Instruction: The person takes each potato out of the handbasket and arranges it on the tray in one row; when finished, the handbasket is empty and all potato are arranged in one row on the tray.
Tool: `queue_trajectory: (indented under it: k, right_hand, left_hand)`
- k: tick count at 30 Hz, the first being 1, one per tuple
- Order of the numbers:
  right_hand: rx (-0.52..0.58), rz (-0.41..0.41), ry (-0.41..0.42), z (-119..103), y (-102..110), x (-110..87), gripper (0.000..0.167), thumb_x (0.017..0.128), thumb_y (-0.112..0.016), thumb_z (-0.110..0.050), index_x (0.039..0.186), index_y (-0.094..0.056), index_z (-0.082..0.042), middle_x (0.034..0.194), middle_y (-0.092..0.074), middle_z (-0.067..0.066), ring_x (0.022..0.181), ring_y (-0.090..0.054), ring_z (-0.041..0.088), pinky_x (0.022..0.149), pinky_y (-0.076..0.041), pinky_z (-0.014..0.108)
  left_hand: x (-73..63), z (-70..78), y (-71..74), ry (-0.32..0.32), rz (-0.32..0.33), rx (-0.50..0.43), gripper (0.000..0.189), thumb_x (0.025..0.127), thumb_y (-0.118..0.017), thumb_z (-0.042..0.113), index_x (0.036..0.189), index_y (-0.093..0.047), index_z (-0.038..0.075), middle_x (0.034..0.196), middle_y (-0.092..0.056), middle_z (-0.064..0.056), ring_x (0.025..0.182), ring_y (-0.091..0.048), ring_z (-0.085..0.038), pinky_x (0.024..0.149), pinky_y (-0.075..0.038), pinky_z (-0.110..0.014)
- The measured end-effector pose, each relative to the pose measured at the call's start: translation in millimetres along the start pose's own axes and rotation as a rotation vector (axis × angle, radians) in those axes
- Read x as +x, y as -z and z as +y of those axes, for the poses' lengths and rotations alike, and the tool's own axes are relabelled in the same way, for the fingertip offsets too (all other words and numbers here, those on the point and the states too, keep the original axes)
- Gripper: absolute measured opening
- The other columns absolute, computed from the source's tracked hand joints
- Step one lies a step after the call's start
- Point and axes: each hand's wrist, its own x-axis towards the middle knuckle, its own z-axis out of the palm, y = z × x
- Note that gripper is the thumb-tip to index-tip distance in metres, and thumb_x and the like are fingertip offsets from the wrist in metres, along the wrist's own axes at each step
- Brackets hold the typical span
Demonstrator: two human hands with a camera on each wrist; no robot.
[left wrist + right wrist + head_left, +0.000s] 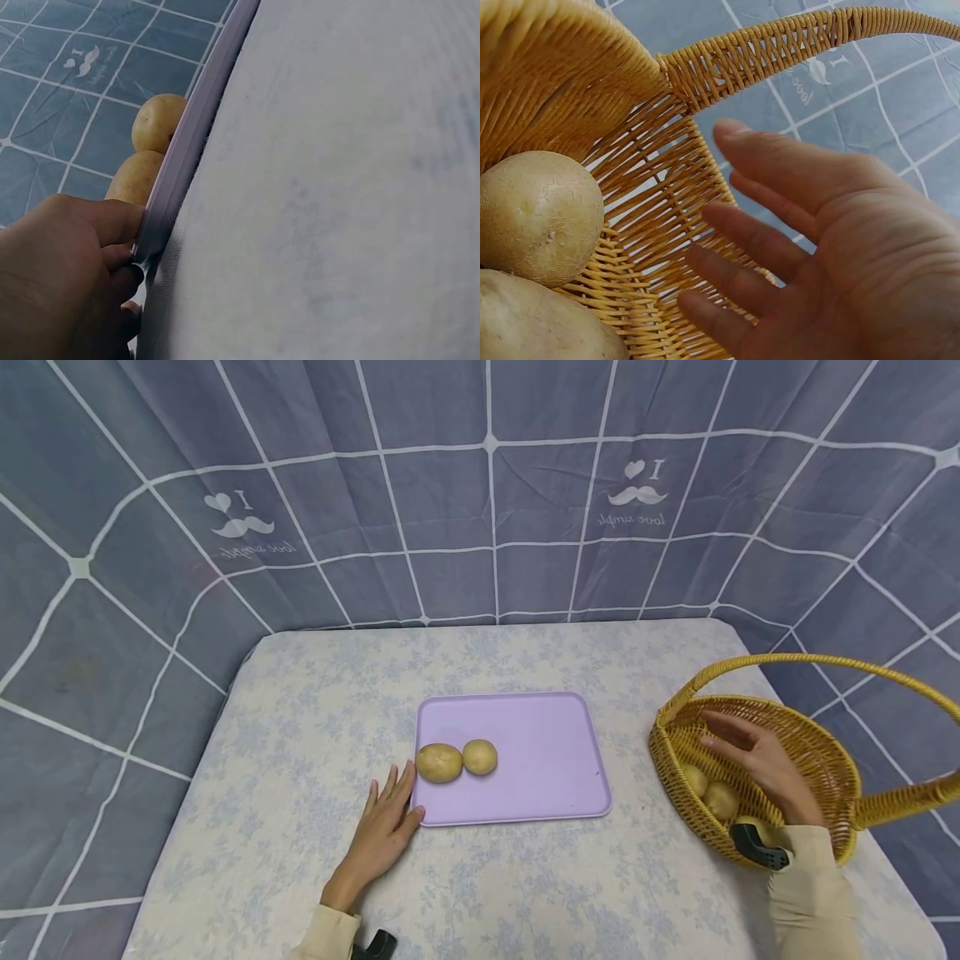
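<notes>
Two potatoes, an oval one and a rounder one, lie side by side on the left part of a lilac tray. My left hand rests at the tray's left edge, fingers extended, thumb by the near corner; the left wrist view shows the thumb right at the rim. At the right, my right hand is inside the mouth of a wicker basket, fingers loosely bent and holding nothing. Potatoes lie in the basket to one side of that hand, partly hidden by the wrist in the head view.
The basket's tall handle arches above the right hand. A pale floral cloth covers the table. A dark grid-patterned curtain hangs behind and along both sides.
</notes>
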Motion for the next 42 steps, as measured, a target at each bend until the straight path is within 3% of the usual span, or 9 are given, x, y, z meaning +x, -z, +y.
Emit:
queue_trajectory:
  k: [8, 13, 24, 32, 42]
  right_hand:
    - [-0.092, -0.098, -0.036, 1.8, -4.7, 1.3, 0.055, 0.095, -0.061, -0.028, 0.142, -0.045, -0.002, 0.137, -0.050, 0.024, 0.108, -0.053, -0.006, 0.082, -0.042, 0.006]
    - [-0.123, -0.140, -0.048, -0.2, -6.1, 1.5, 0.055, 0.095, -0.061, -0.030, 0.141, -0.047, -0.005, 0.137, -0.052, 0.021, 0.113, -0.052, -0.002, 0.083, -0.040, 0.005]
    - [-0.038, -0.259, 0.013, 5.7, -9.5, 2.0, 0.053, 0.094, -0.062, -0.018, 0.139, -0.045, 0.004, 0.138, -0.049, 0.025, 0.116, -0.050, -0.002, 0.087, -0.040, 0.005]
    - [0.006, -0.331, 0.039, 9.2, -11.1, 0.2, 0.053, 0.094, -0.061, -0.014, 0.138, -0.043, 0.008, 0.137, -0.047, 0.029, 0.114, -0.051, -0.003, 0.087, -0.043, 0.008]
    - [-0.030, -0.387, -0.036, 4.8, -7.7, -2.7, 0.047, 0.093, -0.062, -0.018, 0.131, -0.052, 0.008, 0.130, -0.055, 0.028, 0.104, -0.052, -0.010, 0.082, -0.048, 0.013]
  left_hand:
    - [-0.7, 0.1, 0.0, 0.002, 0.000, -0.004, 0.064, 0.100, -0.051, 0.027, 0.153, -0.021, 0.007, 0.157, -0.023, -0.007, 0.147, -0.012, -0.030, 0.119, 0.006, -0.046]
    - [-0.7, 0.0, -0.7, 0.003, 0.001, -0.005, 0.064, 0.100, -0.051, 0.027, 0.153, -0.021, 0.007, 0.157, -0.022, -0.006, 0.147, -0.012, -0.030, 0.119, 0.007, -0.045]
    - [-0.5, -0.6, -1.5, 0.007, 0.004, -0.004, 0.064, 0.100, -0.051, 0.026, 0.153, -0.021, 0.007, 0.157, -0.022, -0.006, 0.147, -0.011, -0.029, 0.119, 0.007, -0.045]
    - [-1.5, 1.6, -2.1, -0.029, 0.048, -0.012, 0.063, 0.099, -0.052, 0.026, 0.151, -0.025, 0.002, 0.155, -0.027, -0.012, 0.145, -0.016, -0.036, 0.119, 0.004, -0.049]
    - [-0.9, 2.6, 0.0, 0.005, 0.008, -0.017, 0.064, 0.100, -0.052, 0.026, 0.152, -0.022, 0.007, 0.157, -0.023, -0.006, 0.147, -0.012, -0.030, 0.119, 0.006, -0.046]
